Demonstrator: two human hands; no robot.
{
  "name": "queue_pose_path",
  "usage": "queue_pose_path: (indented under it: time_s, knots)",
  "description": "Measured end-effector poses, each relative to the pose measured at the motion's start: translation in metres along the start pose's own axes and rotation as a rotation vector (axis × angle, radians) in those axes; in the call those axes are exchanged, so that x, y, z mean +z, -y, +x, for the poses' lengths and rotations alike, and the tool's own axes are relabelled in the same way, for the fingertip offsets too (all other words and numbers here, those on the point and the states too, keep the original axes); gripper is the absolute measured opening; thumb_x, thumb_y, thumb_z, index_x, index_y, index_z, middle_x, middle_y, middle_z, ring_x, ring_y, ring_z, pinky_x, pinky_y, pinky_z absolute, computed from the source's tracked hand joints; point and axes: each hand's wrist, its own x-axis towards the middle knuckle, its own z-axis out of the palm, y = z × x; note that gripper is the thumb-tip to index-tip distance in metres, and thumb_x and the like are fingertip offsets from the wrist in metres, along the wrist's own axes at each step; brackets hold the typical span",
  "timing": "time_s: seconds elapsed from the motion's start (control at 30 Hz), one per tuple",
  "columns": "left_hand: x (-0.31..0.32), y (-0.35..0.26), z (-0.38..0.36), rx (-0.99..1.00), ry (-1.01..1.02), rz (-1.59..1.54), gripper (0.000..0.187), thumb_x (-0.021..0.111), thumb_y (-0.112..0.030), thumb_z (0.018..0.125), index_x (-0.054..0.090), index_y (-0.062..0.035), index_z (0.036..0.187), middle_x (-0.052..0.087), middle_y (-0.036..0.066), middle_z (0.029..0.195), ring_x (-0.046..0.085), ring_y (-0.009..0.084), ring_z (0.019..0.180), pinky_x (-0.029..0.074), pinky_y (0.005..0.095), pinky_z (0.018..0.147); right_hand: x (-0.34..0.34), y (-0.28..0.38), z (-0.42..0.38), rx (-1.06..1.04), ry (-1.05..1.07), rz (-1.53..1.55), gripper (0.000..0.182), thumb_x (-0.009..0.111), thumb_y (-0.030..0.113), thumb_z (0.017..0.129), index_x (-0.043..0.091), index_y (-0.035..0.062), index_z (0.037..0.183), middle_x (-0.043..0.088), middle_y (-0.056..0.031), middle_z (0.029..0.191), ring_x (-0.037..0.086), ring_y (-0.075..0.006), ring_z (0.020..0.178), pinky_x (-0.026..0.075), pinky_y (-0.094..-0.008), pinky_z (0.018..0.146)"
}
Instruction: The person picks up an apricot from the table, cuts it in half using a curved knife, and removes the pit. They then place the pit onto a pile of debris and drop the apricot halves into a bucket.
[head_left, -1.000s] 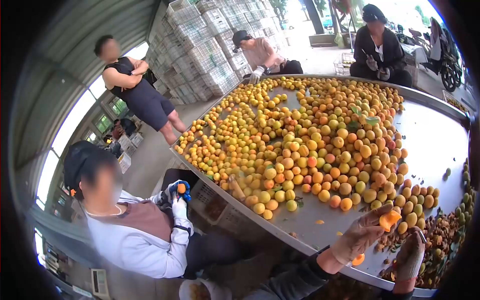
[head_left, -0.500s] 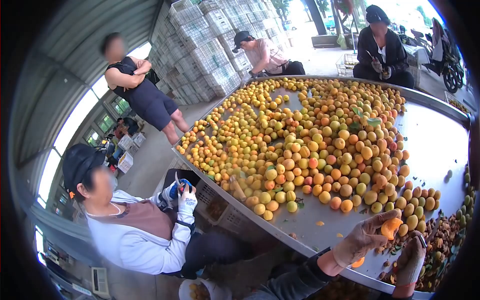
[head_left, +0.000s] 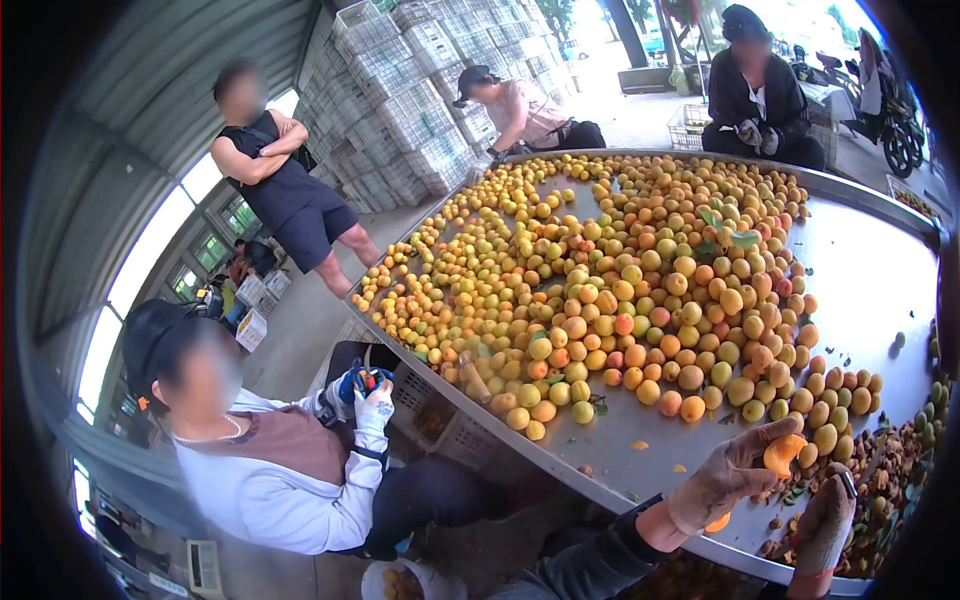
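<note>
My left hand, in a brown-stained glove, is closed on a cut apricot with bright orange flesh, held between thumb and fingers. Just right of it, my gloved right hand is closed around a small knife; its blade points up and away over the table. Beneath my left wrist lies another orange apricot piece. Loose whole apricots sit just beyond both hands. A heap of brown pits and scraps spreads beside my right hand.
A big pile of apricots covers much of the metal table. Close at left sits a co-worker with gloved hands; others sit at the far edge, and one person stands. A white bucket is below; stacked crates rise behind.
My hands, the cut apricot and the knife stay almost in place. The co-worker at left has shifted head and hands slightly, and the one at far right has lowered their hands.
</note>
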Motion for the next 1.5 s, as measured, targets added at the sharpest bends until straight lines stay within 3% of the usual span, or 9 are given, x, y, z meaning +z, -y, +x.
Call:
queue_pose_path:
  time_s: [0.47,0.57,1.1,1.13,1.23,1.27,1.33,1.4,1.5]
  knots:
    - [-0.008,0.004,-0.002,0.223,0.08,0.106,0.055,0.055,-0.005,0.094,0.032,-0.001,0.144,0.043,0.007,0.14,0.043,0.0143,0.128,0.035,0.0264,0.108,-0.01,-0.016,0.008,-0.161,0.029,-0.217,0.025,0.054,0.023,0.093,0.057,0.0061,0.111,0.033,0.0097,0.057,0.027,-0.0008,0.038,0.016,-0.0189,0.033]
    - [-0.006,-0.008,-0.002,-0.037,-0.013,-0.133,0.057,0.056,-0.005,0.093,0.031,0.0001,0.144,0.044,0.008,0.14,0.04,0.0151,0.131,0.032,0.027,0.11,-0.025,-0.031,0.019,-0.276,0.092,-0.413,0.019,0.054,0.022,0.092,0.058,0.01,0.106,0.031,0.0097,0.056,0.027,-0.0013,0.038,0.018,-0.0191,0.033]
    - [-0.008,-0.011,-0.004,-0.001,-0.077,-0.067,0.06,0.057,-0.005,0.09,0.031,0.0009,0.144,0.043,0.011,0.141,0.049,0.0209,0.121,0.039,0.0339,0.102,-0.015,-0.064,0.036,-0.409,0.068,-0.454,0.017,0.059,0.016,0.089,0.061,0.007,0.104,0.037,0.0093,0.055,0.028,-0.0014,0.038,0.017,-0.0191,0.033]
    - [-0.009,-0.01,-0.003,-0.006,-0.07,-0.077,0.06,0.057,-0.005,0.09,0.031,0.0009,0.144,0.043,0.011,0.141,0.049,0.0209,0.121,0.039,0.0339,0.102,0.006,-0.039,0.019,-0.201,0.029,-0.35,0.016,0.052,-0.006,0.066,0.057,-0.001,0.08,0.06,-0.0171,0.097,0.058,-0.0337,0.085,0.048,-0.0376,0.07]
    - [-0.012,-0.003,-0.002,-0.012,-0.084,-0.276,0.062,0.057,-0.004,0.089,0.031,-0.003,0.145,0.044,0.012,0.14,0.051,0.0214,0.12,0.044,0.0318,0.097,0.021,-0.03,0.008,-0.141,0.008,-0.363,0.014,0.053,-0.002,0.066,0.06,-0.0006,0.078,0.061,-0.0185,0.1,0.058,-0.0343,0.087,0.048,-0.0394,0.071]
    - [-0.013,-0.004,-0.002,-0.016,-0.086,-0.28,0.062,0.057,-0.004,0.089,0.031,-0.003,0.145,0.044,0.012,0.14,0.051,0.0214,0.12,0.044,0.0318,0.097,0.027,-0.028,0.006,-0.137,0.004,-0.366,0.014,0.053,-0.002,0.066,0.06,-0.0006,0.078,0.061,-0.0185,0.1,0.058,-0.0343,0.087,0.048,-0.0394,0.071]
    - [-0.014,-0.008,-0.002,-0.002,-0.045,-0.279,0.056,0.058,-0.007,0.093,0.034,-0.0032,0.143,0.047,0.012,0.137,0.052,0.0163,0.118,0.043,0.027,0.098,0.03,-0.024,0.004,-0.063,0.073,-0.326,0.023,0.054,0.016,0.088,0.057,0.0067,0.109,0.038,0.0073,0.051,0.03,-0.0031,0.033,0.022,-0.0184,0.031]
    - [-0.014,-0.007,-0.003,-0.028,-0.082,-0.223,0.059,0.057,-0.005,0.091,0.032,-0.0028,0.144,0.045,0.012,0.139,0.052,0.0196,0.119,0.045,0.0291,0.097,0.008,-0.038,0.013,-0.287,0.178,-0.555,0.021,0.055,0.016,0.088,0.057,0.0062,0.107,0.04,0.0063,0.051,0.032,-0.0038,0.033,0.023,-0.0187,0.031]
    - [-0.013,-0.01,-0.005,0.0,-0.098,-0.162,0.059,0.057,-0.005,0.091,0.032,-0.0028,0.144,0.045,0.011,0.138,0.051,0.0195,0.12,0.045,0.0287,0.097,0.049,-0.003,-0.009,0.07,0.076,-0.307,0.018,0.055,0.015,0.088,0.058,0.0057,0.103,0.044,0.0054,0.051,0.035,-0.0048,0.033,0.025,-0.0194,0.031]
